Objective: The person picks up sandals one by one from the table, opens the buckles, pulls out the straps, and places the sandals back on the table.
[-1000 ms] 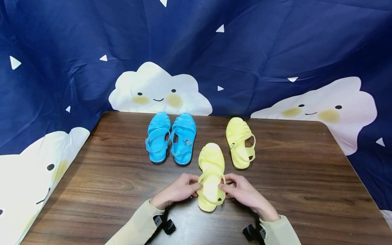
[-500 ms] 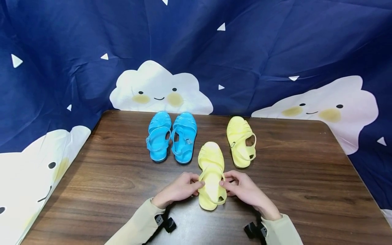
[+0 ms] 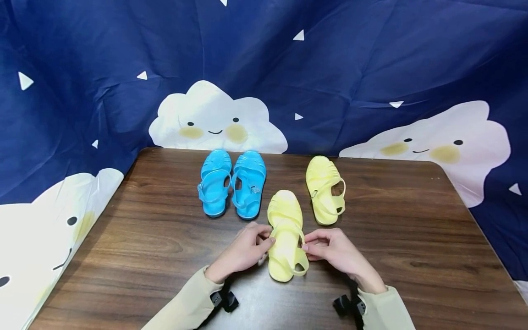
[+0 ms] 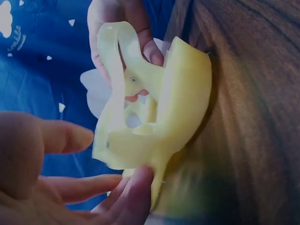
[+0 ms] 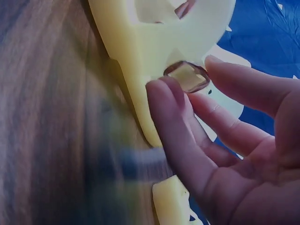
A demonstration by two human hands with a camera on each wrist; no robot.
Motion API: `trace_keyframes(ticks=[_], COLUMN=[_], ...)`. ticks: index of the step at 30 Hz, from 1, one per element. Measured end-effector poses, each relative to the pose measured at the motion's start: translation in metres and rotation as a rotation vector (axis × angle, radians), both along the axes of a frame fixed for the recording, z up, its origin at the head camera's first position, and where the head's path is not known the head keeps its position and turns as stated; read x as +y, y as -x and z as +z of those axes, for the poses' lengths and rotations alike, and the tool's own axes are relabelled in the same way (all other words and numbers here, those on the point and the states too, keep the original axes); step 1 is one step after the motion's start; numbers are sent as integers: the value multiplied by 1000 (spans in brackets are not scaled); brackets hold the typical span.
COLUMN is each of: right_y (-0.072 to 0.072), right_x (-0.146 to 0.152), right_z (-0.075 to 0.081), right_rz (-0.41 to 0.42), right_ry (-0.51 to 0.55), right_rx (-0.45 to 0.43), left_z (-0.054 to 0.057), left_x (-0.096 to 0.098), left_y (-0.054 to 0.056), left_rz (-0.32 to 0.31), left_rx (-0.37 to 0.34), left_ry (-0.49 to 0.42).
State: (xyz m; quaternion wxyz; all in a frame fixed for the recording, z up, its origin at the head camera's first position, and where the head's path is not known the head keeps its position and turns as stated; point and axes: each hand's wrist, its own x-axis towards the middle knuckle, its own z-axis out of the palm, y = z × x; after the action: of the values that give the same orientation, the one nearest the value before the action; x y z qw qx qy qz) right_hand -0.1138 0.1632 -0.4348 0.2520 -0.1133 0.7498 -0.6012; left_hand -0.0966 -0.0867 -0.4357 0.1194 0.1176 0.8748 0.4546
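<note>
A yellow sandal (image 3: 284,238) lies on the table, toe pointing away, between both hands. My left hand (image 3: 243,250) holds its left edge, with the thumb over the rim; in the left wrist view the thumb sits by the side strap and other fingers touch the shoe's lower side. At the right edge, my right hand (image 3: 336,252) pinches the strap near a metal buckle (image 5: 190,77), seen in the right wrist view. The heel strap (image 3: 301,266) bulges out to the right. A second yellow sandal (image 3: 325,190) stands behind on the right.
Two blue sandals (image 3: 214,183) stand side by side at the back left of the brown wooden table (image 3: 404,229). Behind the table hangs a dark blue cloth (image 3: 321,59) printed with white clouds.
My right hand has drawn slightly to the right, and the heel strap now sticks out further that way. My left hand has slid a little forward along the sandal's edge.
</note>
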Motion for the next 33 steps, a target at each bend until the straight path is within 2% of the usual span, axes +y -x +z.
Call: trace_keyframes(ticks=[4, 6, 9, 15, 20, 23, 28, 33], right_y=[1, 1, 1, 1, 2, 2, 2, 3], right_x=[2, 2, 2, -1, -1, 0, 0, -3], right_z=[2, 3, 3, 1, -2, -4, -5, -6], right_rz=[-17, -23, -33, -33, -18, -1, 4, -22], right_ry=[-13, -25, -17, 35, 64, 79, 79, 42], right_rx=[-42, -57, -71, -53, -63, -78, -81, -73], left_z=[7, 10, 12, 12, 10, 9, 11, 12], left_x=[1, 2, 5, 16, 29, 37, 48, 55], left_y=[-5, -7, -9, -11, -11, -13, -20, -25], left_rz=[83, 88, 62, -16, -136, -181, -169, -96], left_rx=[147, 194, 219, 222, 224, 218, 193, 208], left_ry=[14, -8, -24, 0, 141, 221, 306, 326])
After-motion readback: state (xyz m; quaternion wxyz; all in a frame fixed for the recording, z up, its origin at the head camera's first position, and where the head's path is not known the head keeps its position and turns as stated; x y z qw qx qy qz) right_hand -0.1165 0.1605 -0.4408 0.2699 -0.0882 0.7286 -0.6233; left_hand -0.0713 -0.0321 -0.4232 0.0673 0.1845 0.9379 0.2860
